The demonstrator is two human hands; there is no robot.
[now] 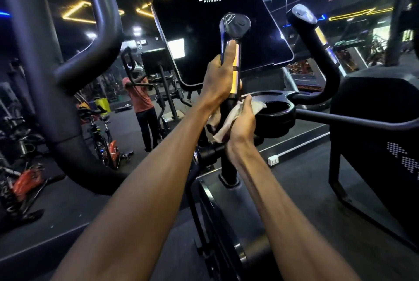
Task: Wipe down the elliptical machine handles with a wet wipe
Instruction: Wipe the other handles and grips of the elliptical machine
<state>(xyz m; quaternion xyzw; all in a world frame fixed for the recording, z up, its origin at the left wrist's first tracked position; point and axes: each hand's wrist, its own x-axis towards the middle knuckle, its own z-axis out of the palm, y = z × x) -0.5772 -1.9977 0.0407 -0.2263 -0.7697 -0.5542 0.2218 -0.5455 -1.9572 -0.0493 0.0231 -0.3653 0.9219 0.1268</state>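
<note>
Head view, near field: two bare forearms reach forward from the bottom edge toward the middle of the machine. Right hand point(241, 127) is curled closed around a crumpled white wet wipe point(229, 123), pressing it against the lower black part of the inner handle point(233, 63), just below the left hand. Left hand point(218, 77) is wrapped tight round the same handle higher up, thumb lying along the shaft and pointing at the rounded cap on top; a silver contact strip shows beside the fingers. Just right of the wipe sits a round black cup holder point(277, 110), part of the wipe overlapping its rim. Behind the handle stands the dark console screen point(204, 38), switched off, tilted. Further right rises a second handle point(317, 38), untouched. Thick moving arm point(45, 76) curves at near left. Far left, a mirror point(140, 81) reflects a figure in an orange shirt.
</note>
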